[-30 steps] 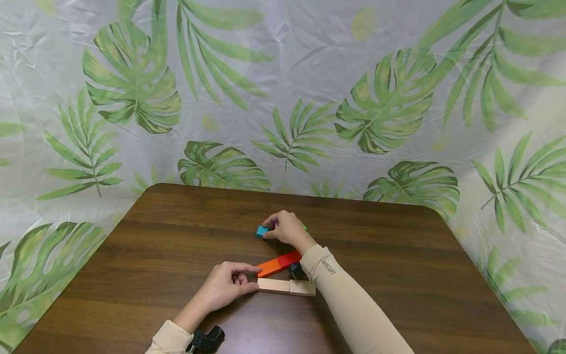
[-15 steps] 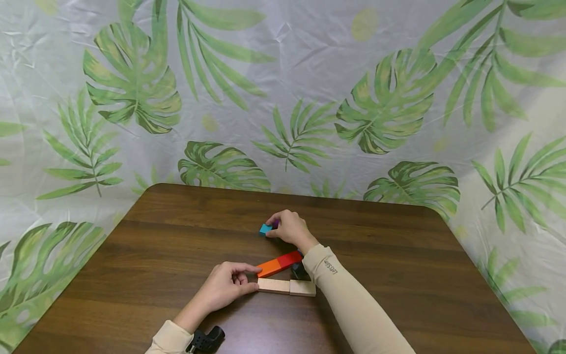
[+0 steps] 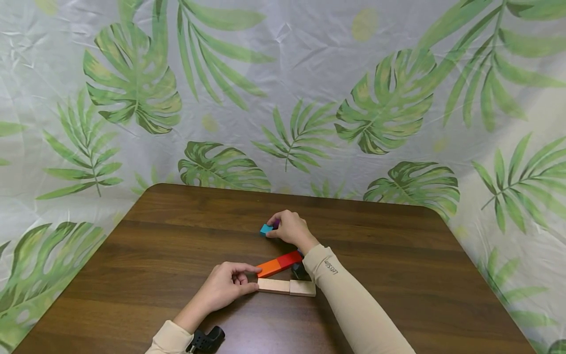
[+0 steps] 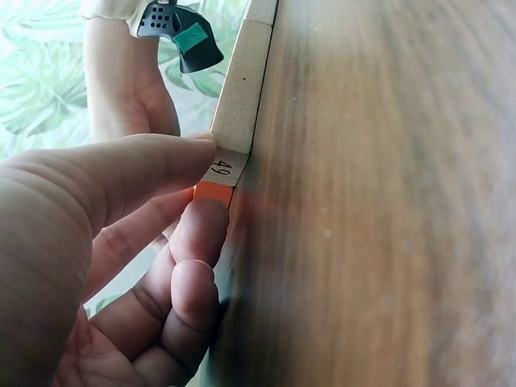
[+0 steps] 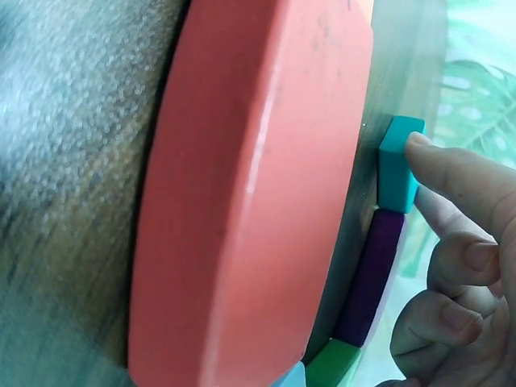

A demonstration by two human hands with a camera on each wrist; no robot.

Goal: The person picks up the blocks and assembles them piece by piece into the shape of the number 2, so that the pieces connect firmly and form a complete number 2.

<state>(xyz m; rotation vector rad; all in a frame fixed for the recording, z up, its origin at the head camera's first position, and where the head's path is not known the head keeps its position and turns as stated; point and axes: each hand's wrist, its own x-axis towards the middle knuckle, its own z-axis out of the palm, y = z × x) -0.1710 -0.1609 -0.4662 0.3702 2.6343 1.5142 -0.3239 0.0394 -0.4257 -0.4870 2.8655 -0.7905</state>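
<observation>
My right hand (image 3: 292,228) pinches a turquoise wooden block (image 3: 265,229) between thumb and index finger near the table's far side. A purple block (image 5: 371,278) touches that block's end, and a green block (image 5: 334,363) follows in the row. Nearer me, my left hand (image 3: 225,285) holds the meeting ends of two strips. Its thumb rests on a plain wood block (image 3: 274,285) printed 49, its index finger on an orange block (image 3: 269,268). A red block (image 3: 289,258) continues the orange one, and a second plain block (image 3: 302,288) continues the first.
Brown wooden table (image 3: 177,236) under everything, with a leaf-print curtain (image 3: 309,73) behind its far edge. The right forearm sleeve (image 3: 353,300) crosses over the strips' right ends. Black wrist cameras (image 3: 208,339) sit on both wrists. A light-blue piece (image 5: 292,377) shows beside the red block.
My right hand has shifted slightly right with the turquoise block, then nearly stopped. The green block has gone out of sight in the head view. My left hand has stayed in place.
</observation>
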